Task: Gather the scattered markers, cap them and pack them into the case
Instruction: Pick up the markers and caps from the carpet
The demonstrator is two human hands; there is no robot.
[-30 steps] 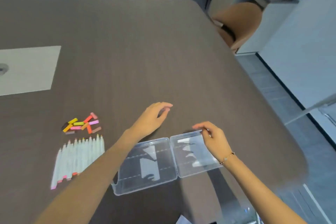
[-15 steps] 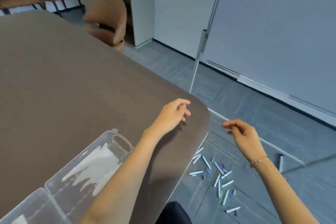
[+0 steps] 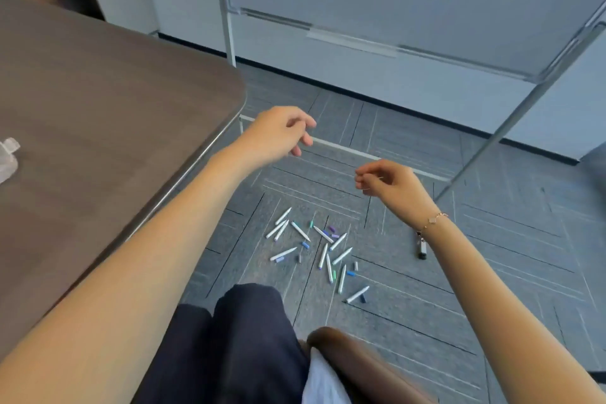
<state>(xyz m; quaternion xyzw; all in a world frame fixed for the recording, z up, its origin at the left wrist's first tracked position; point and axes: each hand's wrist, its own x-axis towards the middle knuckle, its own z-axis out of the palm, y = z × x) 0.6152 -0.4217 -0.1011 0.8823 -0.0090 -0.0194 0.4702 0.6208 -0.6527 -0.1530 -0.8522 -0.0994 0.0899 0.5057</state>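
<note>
The floor (image 3: 492,289) fills the middle and right of the frame: grey carpet tiles with a fine ribbed weave and thin pale lines running at angles. The surface (image 3: 98,115), a dark brown wood-grain top with a rounded corner and a thin metal-looking edge, takes the upper left and left. A pale wall runs across the top, and in front of it stands a whiteboard stand (image 3: 524,115) with slim, smooth metal legs. At the bottom centre are the person's dark trouser legs (image 3: 236,344) and the brown curved edge of a seat (image 3: 360,357).

The markers (image 3: 323,254) lie scattered on the floor in the lower middle of the frame, slim white barrels pointing every way, with small loose caps (image 3: 333,233) in blue, purple and green among them. One darker marker (image 3: 422,248) lies apart, to their right. At the far left edge, a corner of the clear plastic case (image 3: 8,154) rests on the surface.

The left hand (image 3: 278,134) hangs in the air just off the surface's corner, fingers loosely curled, holding nothing. The right hand (image 3: 390,182), a thin bracelet (image 3: 433,220) at its wrist, hovers above the floor with fingers loosely bent toward the thumb, also holding nothing
</note>
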